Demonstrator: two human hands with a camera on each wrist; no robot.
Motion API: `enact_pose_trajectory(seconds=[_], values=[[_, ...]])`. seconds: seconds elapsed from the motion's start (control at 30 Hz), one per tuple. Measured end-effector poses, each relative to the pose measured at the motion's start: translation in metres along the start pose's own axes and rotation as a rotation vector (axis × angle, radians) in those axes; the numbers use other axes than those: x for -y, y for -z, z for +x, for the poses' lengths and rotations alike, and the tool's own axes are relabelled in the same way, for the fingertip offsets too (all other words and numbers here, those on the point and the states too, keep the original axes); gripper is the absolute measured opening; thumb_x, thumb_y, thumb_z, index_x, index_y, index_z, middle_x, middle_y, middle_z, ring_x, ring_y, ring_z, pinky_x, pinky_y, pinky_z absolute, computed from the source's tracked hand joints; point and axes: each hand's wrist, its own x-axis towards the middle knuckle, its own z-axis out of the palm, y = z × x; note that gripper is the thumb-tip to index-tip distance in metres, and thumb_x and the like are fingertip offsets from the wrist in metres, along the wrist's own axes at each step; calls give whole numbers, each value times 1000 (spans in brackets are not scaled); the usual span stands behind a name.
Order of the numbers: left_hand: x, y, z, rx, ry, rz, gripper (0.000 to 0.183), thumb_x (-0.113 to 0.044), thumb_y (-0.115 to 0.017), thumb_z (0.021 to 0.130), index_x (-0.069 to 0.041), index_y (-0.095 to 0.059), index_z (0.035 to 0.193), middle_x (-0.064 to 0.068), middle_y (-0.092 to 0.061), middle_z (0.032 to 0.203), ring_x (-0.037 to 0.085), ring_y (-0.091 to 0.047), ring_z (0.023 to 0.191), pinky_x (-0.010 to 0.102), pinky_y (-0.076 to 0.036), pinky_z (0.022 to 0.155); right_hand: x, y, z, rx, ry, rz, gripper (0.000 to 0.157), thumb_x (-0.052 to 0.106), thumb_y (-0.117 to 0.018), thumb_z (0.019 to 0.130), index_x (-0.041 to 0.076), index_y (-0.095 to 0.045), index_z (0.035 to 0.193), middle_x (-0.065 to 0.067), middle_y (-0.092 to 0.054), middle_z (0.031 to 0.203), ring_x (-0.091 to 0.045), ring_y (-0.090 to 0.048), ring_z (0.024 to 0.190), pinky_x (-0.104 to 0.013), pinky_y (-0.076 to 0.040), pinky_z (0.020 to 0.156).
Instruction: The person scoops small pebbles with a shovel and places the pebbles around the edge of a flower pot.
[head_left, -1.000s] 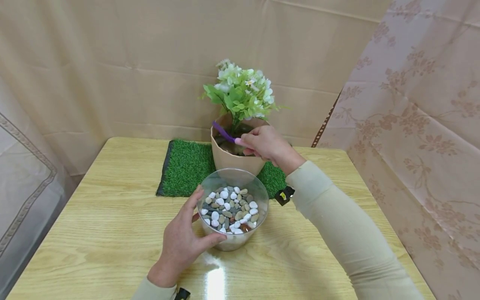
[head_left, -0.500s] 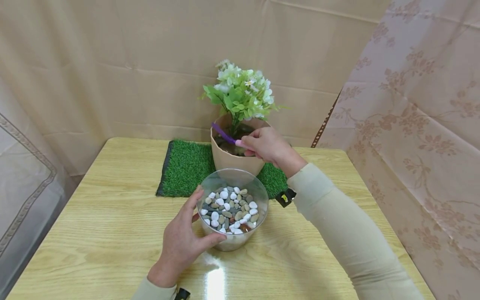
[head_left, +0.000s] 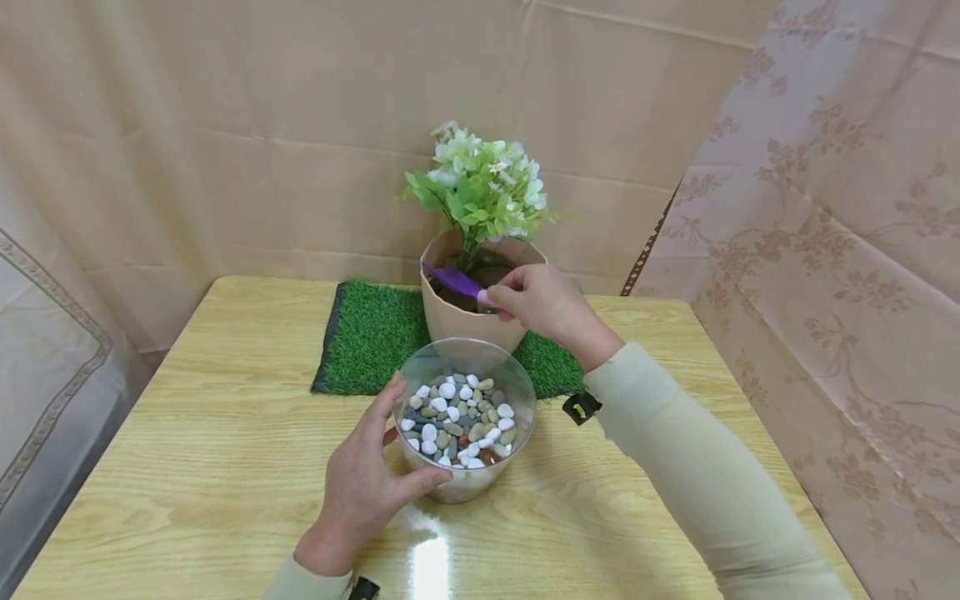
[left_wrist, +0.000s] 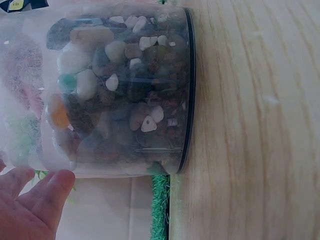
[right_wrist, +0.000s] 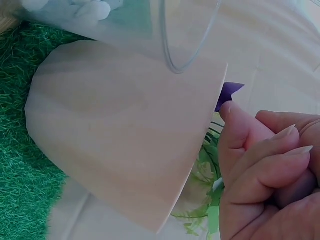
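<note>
My right hand [head_left: 551, 308] grips a small purple trowel [head_left: 456, 281] by its pink handle. The purple blade lies inside the rim of a beige flower pot [head_left: 476, 327]; in the right wrist view only a bit of the trowel [right_wrist: 229, 94] shows past the fingers. White and green artificial flowers [head_left: 487, 183] stand in the pot, with dark brown filling around their stem. My left hand [head_left: 367, 479] holds the left side of a clear container [head_left: 480, 354], fingers on the far side and thumb at the near rim. White, tan and grey pebbles [head_left: 457, 421] fill it partway.
Under the pot lies a green artificial grass mat [head_left: 367, 342] on the wood-patterned table [head_left: 225, 433]. A beige cloth [head_left: 315, 125] hangs close behind, and a flowered curtain [head_left: 847, 250] borders the right side.
My right hand has moved slightly down and to the right. The trowel has turned, so more of its blade faces up and sits lower in the pot. My left hand stays on the container.
</note>
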Motion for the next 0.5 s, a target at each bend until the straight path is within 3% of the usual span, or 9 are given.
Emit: enact_pose_trajectory(seconds=[0.13,0.33,0.5], values=[[0,0,0,0,1,3,113,-68,-86,71,-12,-39,158,8,-42,166,33,-60,134,37,-67,86,-1,-1,-3,-18,2,-31,39,49,-63,102,13,-74,110,-4,-76,94,-23,-61,84,-35,-48,66],[0,1,0,1,-2,2,113,-68,-86,72,-12,-39,157,8,-42,165,33,-61,134,36,-67,86,-3,-2,-7,-51,32,-61,37,50,-66,101,16,-74,111,-1,-77,93,-21,-69,88,-38,-55,75],[1,0,0,-1,-4,-2,113,-69,-85,72,-13,-39,158,8,-42,166,33,-60,134,36,-67,86,-4,-1,-12,-95,46,-68,43,53,-69,97,15,-72,116,-1,-75,101,-21,-71,93,-39,-59,80]])
